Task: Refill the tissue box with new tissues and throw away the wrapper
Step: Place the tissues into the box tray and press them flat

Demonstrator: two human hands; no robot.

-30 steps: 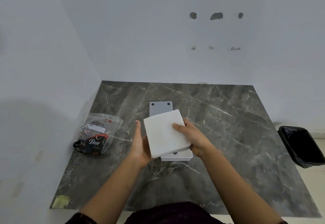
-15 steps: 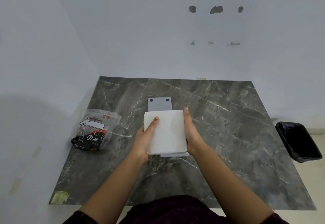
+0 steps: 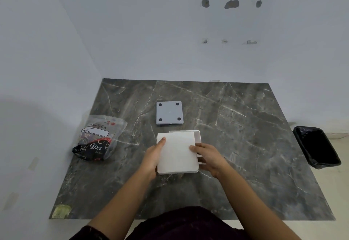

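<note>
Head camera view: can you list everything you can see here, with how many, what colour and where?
tissue stack: one, white, held over the open box near the table's middle
tissue box: one, white, open, mostly hidden under the stack
grey lid: one, grey with four dark dots, lying flat beyond the box
wrapper: one, clear plastic with black and red print, at the table's left edge
table: one, dark grey marble
bin: one, black, on the floor to the right
wall marks: several grey patches on the white wall
left hand: grip on the stack's left side
right hand: grip on the stack's right side
</note>
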